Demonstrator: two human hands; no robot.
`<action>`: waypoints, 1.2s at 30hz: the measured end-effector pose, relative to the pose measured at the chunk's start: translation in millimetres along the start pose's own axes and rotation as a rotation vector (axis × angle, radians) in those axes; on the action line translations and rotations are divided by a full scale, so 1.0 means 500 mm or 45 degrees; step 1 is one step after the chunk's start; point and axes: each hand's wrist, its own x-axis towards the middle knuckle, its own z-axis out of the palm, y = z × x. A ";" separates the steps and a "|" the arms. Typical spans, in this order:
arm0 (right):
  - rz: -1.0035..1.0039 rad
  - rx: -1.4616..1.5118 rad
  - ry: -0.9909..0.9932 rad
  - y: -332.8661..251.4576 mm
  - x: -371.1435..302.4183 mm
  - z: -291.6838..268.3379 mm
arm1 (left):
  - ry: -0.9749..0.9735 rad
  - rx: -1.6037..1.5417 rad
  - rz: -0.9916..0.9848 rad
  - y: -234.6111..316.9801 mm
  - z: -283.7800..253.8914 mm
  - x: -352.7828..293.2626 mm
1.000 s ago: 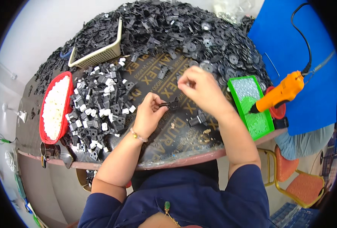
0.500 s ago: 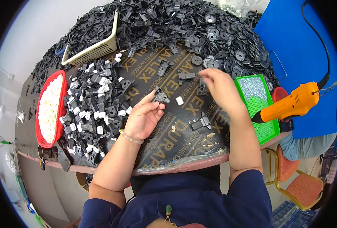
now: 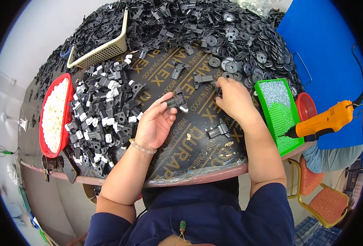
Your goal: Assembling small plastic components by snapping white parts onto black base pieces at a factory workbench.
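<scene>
My left hand (image 3: 153,123) pinches a black plastic part (image 3: 176,99) between thumb and fingers, above the left middle of the table. A small white block (image 3: 184,109) shows at that part's lower right edge; whether it is joined to it I cannot tell. Over the table's right middle, my right hand (image 3: 235,98) has its fingers closed around another black plastic part (image 3: 218,92), mostly hidden by the fingers. Similar loose parts lie around: one beside the right fingertips (image 3: 202,80), one farther back (image 3: 179,70), one nearer me (image 3: 218,130).
Black parts with white blocks (image 3: 103,119) pile up at left, beside a red tray (image 3: 70,96) of white blocks. A cream basket (image 3: 99,55) and heaped black parts stand behind. Black discs (image 3: 257,57), a green tray (image 3: 283,115) of screws, a red bowl (image 3: 307,107) and an orange electric screwdriver (image 3: 322,119) are right.
The part in my left hand has turned, and the white block that lay apart on the table now shows against it. My right hand has come down onto the black part below its fingers.
</scene>
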 end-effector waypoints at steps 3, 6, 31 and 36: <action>-0.112 0.095 0.107 -0.006 -0.006 -0.003 | 0.220 -0.121 -0.053 0.003 0.022 0.002; -0.188 0.416 0.192 -0.027 -0.009 -0.005 | 0.202 -0.041 0.059 -0.002 0.007 0.001; -0.270 1.112 -0.053 -0.093 -0.034 -0.003 | -0.099 0.255 -0.149 -0.015 0.037 -0.014; -0.267 1.166 -0.033 -0.092 -0.031 -0.005 | -0.107 0.191 -0.193 -0.006 0.039 -0.016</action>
